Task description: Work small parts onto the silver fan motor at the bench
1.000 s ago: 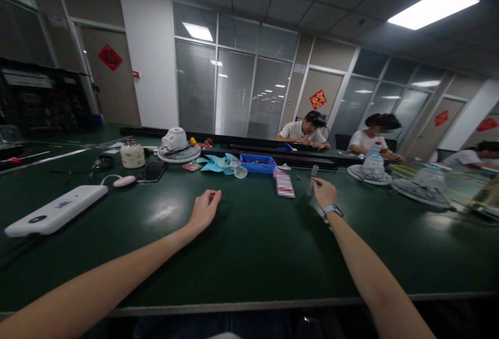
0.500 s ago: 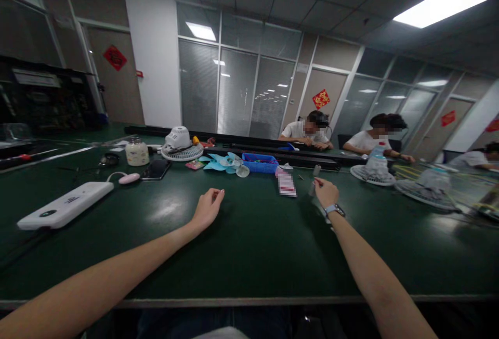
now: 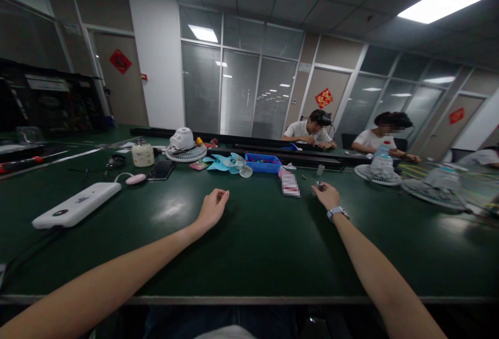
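Observation:
My right hand (image 3: pixel 326 196) is closed over the table, its fingertips pinching a small grey metal part (image 3: pixel 319 185). The fingers cover much of that part, and its exact kind does not show. Just beyond it stands a small grey cylinder (image 3: pixel 320 170), apart from the hand. A thin short piece (image 3: pixel 304 177) lies to the left of the cylinder. My left hand (image 3: pixel 213 208) is held over the green table, fingers curled in loosely, with nothing visible in them. Ahead of it lie light-blue fan blades (image 3: pixel 224 163) and a blue basket (image 3: pixel 263 167) of small parts.
A white power strip (image 3: pixel 76 206), phone (image 3: pixel 161 170) and cream jar (image 3: pixel 142 154) are at left, near a white fan part (image 3: pixel 182 144). Centre right is a pink-and-white packet (image 3: pixel 290 183). More fan parts (image 3: pixel 378 172) lie right. Two people (image 3: pixel 310 131) work opposite, another at far right.
My right hand has drawn slightly back from the standing cylinder, and the metal part now shows at its fingertips. The left hand stays much the same. The view has shifted slightly.

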`<state>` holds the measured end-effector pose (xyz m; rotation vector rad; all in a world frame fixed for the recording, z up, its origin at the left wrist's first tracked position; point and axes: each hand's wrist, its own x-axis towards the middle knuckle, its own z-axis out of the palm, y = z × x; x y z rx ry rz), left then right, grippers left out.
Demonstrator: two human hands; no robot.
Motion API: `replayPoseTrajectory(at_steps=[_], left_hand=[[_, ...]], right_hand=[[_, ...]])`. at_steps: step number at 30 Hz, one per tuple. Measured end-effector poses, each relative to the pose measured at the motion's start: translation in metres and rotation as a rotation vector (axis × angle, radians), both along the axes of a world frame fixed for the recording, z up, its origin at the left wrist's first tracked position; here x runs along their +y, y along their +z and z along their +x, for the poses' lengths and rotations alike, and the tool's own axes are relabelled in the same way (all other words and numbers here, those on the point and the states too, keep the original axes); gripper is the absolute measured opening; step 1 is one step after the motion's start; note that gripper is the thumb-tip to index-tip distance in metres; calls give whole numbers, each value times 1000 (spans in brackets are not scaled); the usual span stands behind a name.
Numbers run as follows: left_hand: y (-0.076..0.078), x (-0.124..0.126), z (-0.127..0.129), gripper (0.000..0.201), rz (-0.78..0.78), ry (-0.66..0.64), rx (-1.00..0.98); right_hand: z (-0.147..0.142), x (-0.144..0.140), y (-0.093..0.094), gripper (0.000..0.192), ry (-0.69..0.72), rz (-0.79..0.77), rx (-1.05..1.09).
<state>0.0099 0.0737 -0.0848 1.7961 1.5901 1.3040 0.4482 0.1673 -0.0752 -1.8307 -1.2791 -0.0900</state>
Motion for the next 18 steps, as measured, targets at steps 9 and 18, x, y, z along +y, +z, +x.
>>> replayPoseTrajectory(at_steps=[9, 18], left_hand=[[10, -12, 4, 41, 42, -107, 71], [18, -29, 14, 33, 249, -249, 184]], right_hand=[[-131, -43, 23, 53, 689, 181, 282], [-232, -117, 9, 46, 1230, -51, 283]])
